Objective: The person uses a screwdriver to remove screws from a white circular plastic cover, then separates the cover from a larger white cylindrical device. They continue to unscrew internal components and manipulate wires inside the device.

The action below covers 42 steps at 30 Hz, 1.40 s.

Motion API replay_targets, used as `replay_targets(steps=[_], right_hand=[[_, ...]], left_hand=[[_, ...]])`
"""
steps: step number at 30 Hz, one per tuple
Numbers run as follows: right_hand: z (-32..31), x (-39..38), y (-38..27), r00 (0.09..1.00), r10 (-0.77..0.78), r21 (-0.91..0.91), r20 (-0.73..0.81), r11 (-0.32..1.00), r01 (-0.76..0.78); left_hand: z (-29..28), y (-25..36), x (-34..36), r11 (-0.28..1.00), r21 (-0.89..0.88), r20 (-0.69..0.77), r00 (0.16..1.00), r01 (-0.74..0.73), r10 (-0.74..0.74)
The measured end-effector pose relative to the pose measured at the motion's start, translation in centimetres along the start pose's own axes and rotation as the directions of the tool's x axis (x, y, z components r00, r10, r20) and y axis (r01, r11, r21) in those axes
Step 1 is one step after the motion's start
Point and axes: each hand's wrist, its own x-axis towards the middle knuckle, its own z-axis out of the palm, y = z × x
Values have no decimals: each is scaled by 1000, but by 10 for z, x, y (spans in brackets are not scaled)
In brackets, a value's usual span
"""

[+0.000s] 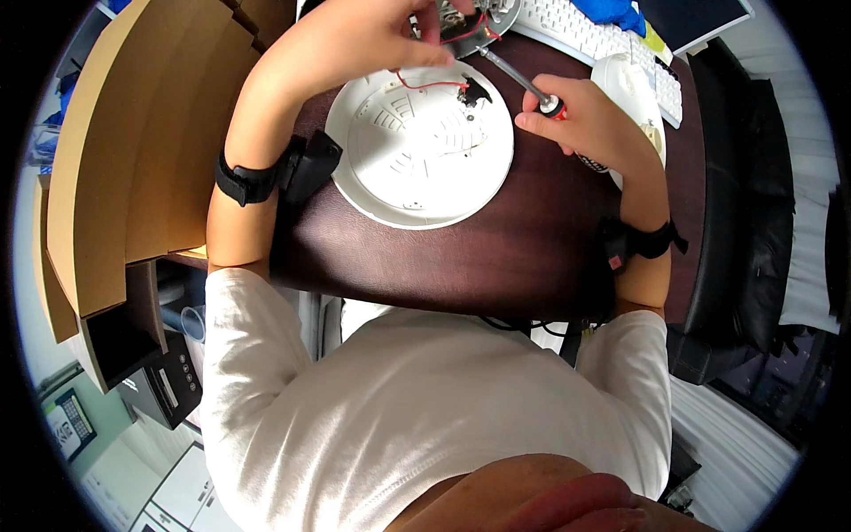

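Note:
My right hand (585, 120) is closed round the handle of a screwdriver (519, 75) with a long metal shaft. Its tip points up and left, at the edge of a round metal plate (492, 27) at the top of the view. Over that plate's left side, my left hand (390, 40) has its fingers bent; what they pinch is partly cut off and cannot be made out. Below lies a round white plastic housing (381, 191) with slotted vents. Inside it sits a small black part (476, 90), joined to a thin red wire (430, 85) that runs up under my left hand.
A white keyboard (567, 31) with a blue cloth (612, 11) stands at the far right, near a dark screen (691, 18). A second white plastic piece (625, 84) lies behind my right hand. Cardboard boxes (160, 133) flank the brown table (461, 257) on the left.

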Motion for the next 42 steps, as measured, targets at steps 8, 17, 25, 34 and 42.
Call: replay_targets(steps=[8, 17, 25, 34, 42], right_hand=[[1, 0, 2, 997, -79, 9, -3, 997, 79], [4, 4, 4, 995, -100, -8, 4, 995, 100], [-7, -2, 0, 1000, 24, 19, 9, 1000, -24], [-12, -6, -6, 999, 30, 116, -32, 993, -26], [-14, -13, -9, 992, 16, 139, -128, 990, 2]], left_hand=[[12, -7, 6, 981, -185, 124, 989, -61, 85], [19, -8, 8, 988, -154, 107, 994, -13, 30], [8, -12, 5, 989, -70, 299, 949, 130, -103], [29, -36, 7, 960, 73, 522, 810, 271, -268], [52, -31, 3, 1000, -27, 476, 879, -2, 15]])
